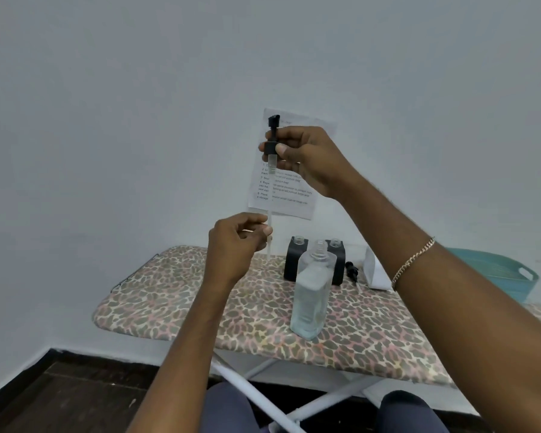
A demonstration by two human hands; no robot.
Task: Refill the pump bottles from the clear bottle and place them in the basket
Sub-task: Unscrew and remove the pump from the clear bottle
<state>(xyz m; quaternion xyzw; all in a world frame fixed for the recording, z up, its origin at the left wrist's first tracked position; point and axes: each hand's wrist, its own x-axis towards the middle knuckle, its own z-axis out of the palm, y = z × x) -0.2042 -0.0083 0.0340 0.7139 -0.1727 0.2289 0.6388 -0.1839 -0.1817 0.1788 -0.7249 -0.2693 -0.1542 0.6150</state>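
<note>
Your clear bottle (311, 295) stands uncapped on the leopard-print ironing board (175, 295), closest to you, with clear liquid filling it to roughly two thirds. Behind it, two black pump bottles (294, 260) stand side by side with their threaded necks open; you cannot see what is inside them, because the walls are opaque and the clear bottle covers part of them. A second black pump head (352, 270) lies on the board just right of those bottles, next to a white folded card (376, 273). The teal basket (506, 273) sits at the far right of the board, partly hidden by your right forearm, and its contents cannot be seen.

Your right hand (306, 157) is raised in front of the printed sheet (294, 189) on the wall, its thumb and fingers closed around the collar of a black pump head (271, 142). The nozzle points up, and a clear chamber and a long thin dip tube (269, 235) hang straight down from it. Your left hand (235, 245) is lower, its fingers curled and pinching the dip tube near its lower end, above the far edge of the board. A chain bracelet (413, 264) is on your right wrist.
</note>
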